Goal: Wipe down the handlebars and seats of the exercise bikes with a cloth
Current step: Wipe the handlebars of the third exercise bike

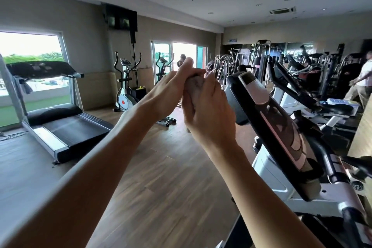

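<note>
Both my hands are raised in front of me, pressed together around the cloth: the right hand has its fingers curled round the grey bundle from below, and the left hand closes over it from the side, thumb up. The cloth is off every surface, in mid-air just left of the nearest bike's console.

I judge this to be a refolding or bunching step before the next wipe. To do it well I should turn a clean face outward, make a pad that fills one palm (loose tails would snag on levers), then free the other hand to steady the bike. The handlebar runs dark and curved just beside the console, so I would wrap the pad round it and draw along its length, not dab.

No brand is readable on the console; its panel is glare and blur. A small sign high on the far wall carries lettering too small to make out. The treadmill on the left shows no legible mark either.
</note>
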Demonstrator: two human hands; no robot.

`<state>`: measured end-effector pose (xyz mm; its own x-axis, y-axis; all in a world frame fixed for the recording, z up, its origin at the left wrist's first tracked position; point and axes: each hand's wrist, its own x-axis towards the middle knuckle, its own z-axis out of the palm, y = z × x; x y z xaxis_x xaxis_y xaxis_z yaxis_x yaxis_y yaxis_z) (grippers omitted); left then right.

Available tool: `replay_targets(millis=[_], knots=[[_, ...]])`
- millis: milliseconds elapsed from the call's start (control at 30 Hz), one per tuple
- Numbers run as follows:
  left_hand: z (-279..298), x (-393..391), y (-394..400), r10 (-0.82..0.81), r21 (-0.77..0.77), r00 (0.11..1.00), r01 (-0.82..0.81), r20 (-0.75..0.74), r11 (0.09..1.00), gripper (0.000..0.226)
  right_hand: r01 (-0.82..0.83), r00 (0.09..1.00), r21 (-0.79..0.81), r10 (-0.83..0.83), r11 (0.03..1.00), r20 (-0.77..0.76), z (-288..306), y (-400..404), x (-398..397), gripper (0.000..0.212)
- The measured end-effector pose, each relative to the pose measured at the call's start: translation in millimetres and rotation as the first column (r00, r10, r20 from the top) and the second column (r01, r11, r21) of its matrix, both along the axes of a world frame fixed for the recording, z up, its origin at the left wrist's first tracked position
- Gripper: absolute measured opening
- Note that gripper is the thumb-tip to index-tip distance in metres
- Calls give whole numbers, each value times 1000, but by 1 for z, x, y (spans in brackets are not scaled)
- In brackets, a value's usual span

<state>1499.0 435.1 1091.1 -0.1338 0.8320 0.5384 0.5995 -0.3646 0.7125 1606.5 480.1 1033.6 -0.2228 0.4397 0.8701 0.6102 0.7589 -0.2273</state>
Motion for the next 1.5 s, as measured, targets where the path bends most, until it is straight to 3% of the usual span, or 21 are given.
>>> replay_targets(millis=[167,267,467,533,600,767,933,1067,1167,1333,1500], knots=[[-4,-2,-3,26,-1,997,-26,-78,1000,77,58,998,-59,-57,997,20,-51,-12,22,78],[-3,0,-4,43,-10,995,-44,-88,999,72,62,997,-74,-59,995,42,-38,-7,16,82],[-1,2,-1,-2,5,999,2,-50,1000,65,-91,993,-22,92,996,69,26,14,-1,76],[-4,2,1,23,36,999,-22,-25,999,62,-121,992,4,120,993,30,15,14,2,67],[-9,2,2,53,65,998,-52,-19,997,60,-136,991,-59,136,989,3,-11,7,9,75],[-16,0,12,116,168,986,-96,-120,981,39,16,996,-9,-15,1000,83,-66,-10,39,77],[-16,0,15,134,195,978,-102,-159,975,35,71,996,11,-72,997,46,-45,-3,18,76],[-14,4,14,122,186,989,-103,-89,977,34,49,997,6,-49,999,53,-28,3,3,78],[-16,11,11,142,187,989,-133,-37,973,40,33,999,-18,-33,999,12,-43,-2,11,78],[-13,15,11,158,191,987,-151,-21,970,32,72,992,45,-76,996,98,-69,-14,39,78],[-9,13,13,132,125,989,-140,69,982,31,50,996,16,-51,999,71,-38,-4,13,82]])
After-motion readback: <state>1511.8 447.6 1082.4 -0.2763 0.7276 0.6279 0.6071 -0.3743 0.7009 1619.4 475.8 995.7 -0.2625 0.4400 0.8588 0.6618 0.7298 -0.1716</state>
